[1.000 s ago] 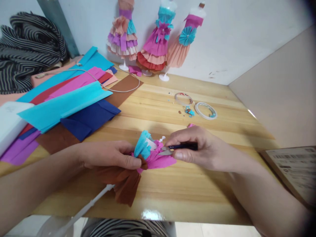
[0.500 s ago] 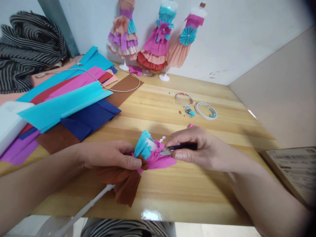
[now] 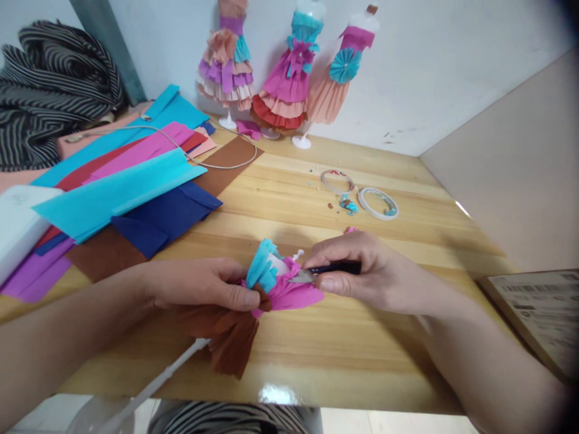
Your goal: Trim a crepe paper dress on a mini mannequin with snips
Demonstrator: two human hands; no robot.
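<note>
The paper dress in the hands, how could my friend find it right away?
Look at the near edge of the wooden table, where the left hand pinches a paper dress and the right hand holds a black-handled tool to it. Unlike the three dresses standing by the wall, it lies down, with a brown skirt.

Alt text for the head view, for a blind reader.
The left hand holds a crepe-paper dress on a wooden table; the right hand holds a dark-handled tool at its pink ruffle. Three paper dresses stand behind, coloured sheets at left.
</note>
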